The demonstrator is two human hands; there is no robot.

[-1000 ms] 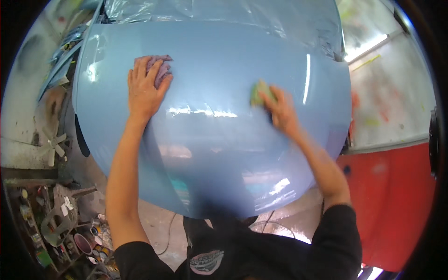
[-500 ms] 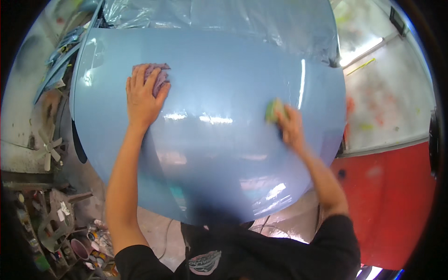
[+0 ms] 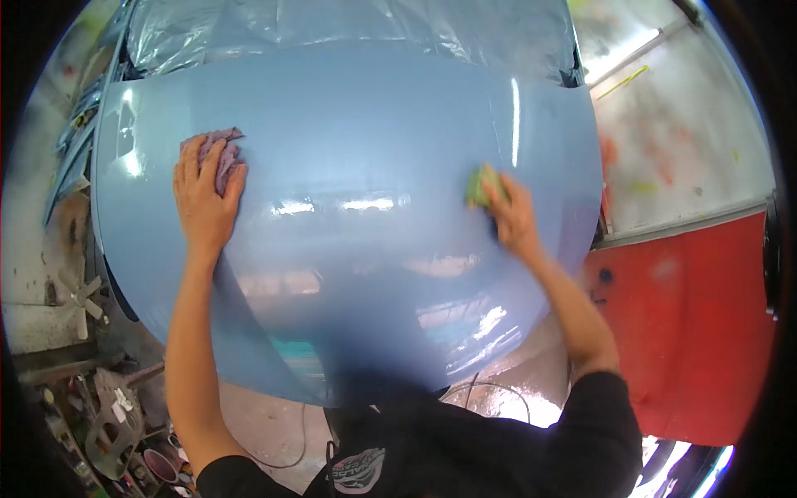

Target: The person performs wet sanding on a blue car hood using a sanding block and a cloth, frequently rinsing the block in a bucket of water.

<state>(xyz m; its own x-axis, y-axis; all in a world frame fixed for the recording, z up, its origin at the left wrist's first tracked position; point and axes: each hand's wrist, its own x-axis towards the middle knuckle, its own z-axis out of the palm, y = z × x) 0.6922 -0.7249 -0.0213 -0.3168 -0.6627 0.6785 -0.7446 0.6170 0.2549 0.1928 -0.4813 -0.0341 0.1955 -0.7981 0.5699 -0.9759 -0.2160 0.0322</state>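
Observation:
A glossy light-blue car hood (image 3: pixel 349 141) fills the middle of the view, with lamp reflections on its surface. On its left part, my left hand (image 3: pixel 205 203) presses a crumpled mauve cloth (image 3: pixel 225 166) against the paint, the fingers bent over it. My right hand (image 3: pixel 516 217) grips a small green and yellowish sponge (image 3: pixel 481 186) at the right part of the hood. The sponge's underside is hidden, and its face seems to lie on the paint.
Clear plastic sheeting (image 3: pixel 349 29) covers the car beyond the hood. A red panel (image 3: pixel 681 332) stands at right below a paint-stained wall (image 3: pixel 681 141). At left are a fan (image 3: pixel 80 300) and cluttered shelves (image 3: pixel 75 436). A cable (image 3: pixel 300 440) lies on the floor.
My left hand has slid the cloth leftward across the hood. My right hand stays near the same spot with the sponge, its blur gone. The view has shifted somewhat.

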